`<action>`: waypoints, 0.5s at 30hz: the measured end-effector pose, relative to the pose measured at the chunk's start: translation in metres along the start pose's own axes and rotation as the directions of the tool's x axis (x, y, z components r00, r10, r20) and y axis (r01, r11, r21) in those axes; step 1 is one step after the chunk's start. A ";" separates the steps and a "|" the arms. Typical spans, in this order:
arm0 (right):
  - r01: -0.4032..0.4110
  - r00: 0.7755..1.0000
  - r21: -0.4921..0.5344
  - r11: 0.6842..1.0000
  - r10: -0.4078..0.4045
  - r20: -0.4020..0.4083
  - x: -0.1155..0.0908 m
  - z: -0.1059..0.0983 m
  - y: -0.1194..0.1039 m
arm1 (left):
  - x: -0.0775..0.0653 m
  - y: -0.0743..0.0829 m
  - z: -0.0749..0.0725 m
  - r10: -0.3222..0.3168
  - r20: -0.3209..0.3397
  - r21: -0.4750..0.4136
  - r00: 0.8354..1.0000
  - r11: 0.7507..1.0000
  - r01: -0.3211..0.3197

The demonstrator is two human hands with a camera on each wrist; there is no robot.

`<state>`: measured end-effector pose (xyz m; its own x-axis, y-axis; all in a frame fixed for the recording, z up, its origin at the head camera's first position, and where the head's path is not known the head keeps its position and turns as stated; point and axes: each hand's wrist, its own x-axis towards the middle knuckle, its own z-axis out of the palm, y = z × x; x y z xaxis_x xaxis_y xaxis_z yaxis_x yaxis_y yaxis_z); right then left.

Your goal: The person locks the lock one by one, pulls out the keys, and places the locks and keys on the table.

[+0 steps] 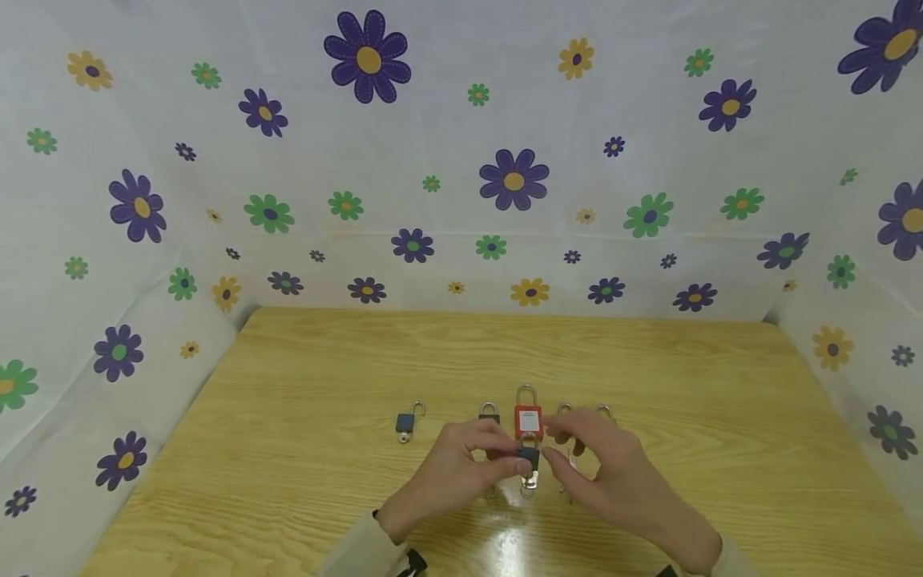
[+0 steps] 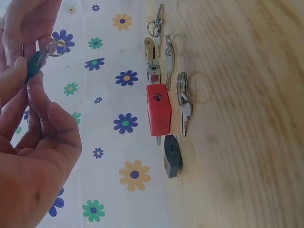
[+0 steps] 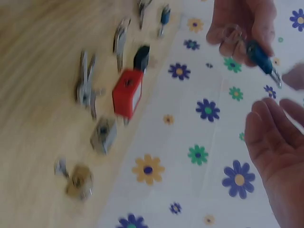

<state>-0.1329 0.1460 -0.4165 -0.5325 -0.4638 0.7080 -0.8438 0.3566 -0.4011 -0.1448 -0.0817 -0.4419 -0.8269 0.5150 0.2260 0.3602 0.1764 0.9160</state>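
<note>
Nearest the person, on the near side of the red padlock (image 1: 529,421), the left hand (image 1: 460,469) pinches a small blue padlock (image 1: 529,455) between thumb and fingers, raised above the bench (image 1: 288,449). A ringed key (image 1: 530,481) appears to sit in its bottom. In the head view the long axis runs fore and aft: key end toward the person, shackle pointing away, toward the red padlock. This grip seems meant to steady the body while leaving the shackle free; I cannot tell whether the shackle is latched. The right hand (image 1: 613,465), right of the red padlock, has loosely bent, parted fingers near that shackle and appears to hold nothing.

Farther down, loose keys (image 2: 185,110) lie on the bench on the near side of the red padlock. Next comes a row of 5 padlocks, including the red padlock, its shackle pointing away from the person. Left of it are a black padlock (image 1: 489,417) and, farther out, a second blue padlock (image 1: 405,423) with its shackle open. Right of it sit a silver padlock (image 3: 104,135) and a brass padlock (image 3: 80,183). Keyholes face the person, probably for easy reach.

Behind the red padlock hangs flowered cloth (image 1: 433,136).
</note>
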 end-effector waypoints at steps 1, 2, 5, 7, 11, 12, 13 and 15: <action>0.012 1.000 -0.032 0.999 -0.011 0.022 -0.001 -0.002 0.001 | 0.000 0.000 -0.001 0.001 -0.001 0.007 1.000 1.000 -0.001; 0.026 0.999 -0.061 0.998 -0.023 0.047 -0.001 -0.004 0.001 | 0.000 0.000 -0.002 0.003 -0.001 0.019 1.000 1.000 -0.003; 0.087 0.992 -0.141 0.986 -0.073 0.102 -0.001 -0.006 0.004 | 0.002 -0.002 -0.004 -0.003 0.000 0.024 1.000 1.000 0.003; 0.128 0.987 -0.170 0.977 -0.109 0.115 -0.001 -0.005 0.005 | 0.002 -0.002 -0.006 -0.014 0.001 0.000 1.000 1.000 0.014; 0.186 0.978 -0.186 0.965 -0.165 0.127 0.000 -0.002 0.006 | 0.003 -0.002 -0.009 -0.037 0.018 -0.076 0.999 0.996 0.038; 0.198 0.976 -0.190 0.962 -0.175 0.128 0.001 -0.001 0.006 | 0.003 -0.002 -0.009 -0.037 0.025 -0.090 0.999 0.995 0.039; 0.204 0.975 -0.190 0.960 -0.181 0.130 0.001 0.000 0.006 | 0.003 -0.002 -0.009 -0.039 0.034 -0.104 0.999 0.994 0.042; 0.211 0.974 -0.186 0.960 -0.189 0.129 0.001 0.000 0.006 | 0.003 -0.002 -0.009 -0.046 0.053 -0.127 0.998 0.990 0.052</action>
<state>-0.1387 0.1472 -0.4182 -0.3676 -0.6233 0.6902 -0.9098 0.3950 -0.1279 -0.1523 -0.0878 -0.4402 -0.8186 0.5499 0.1658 0.2585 0.0949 0.9613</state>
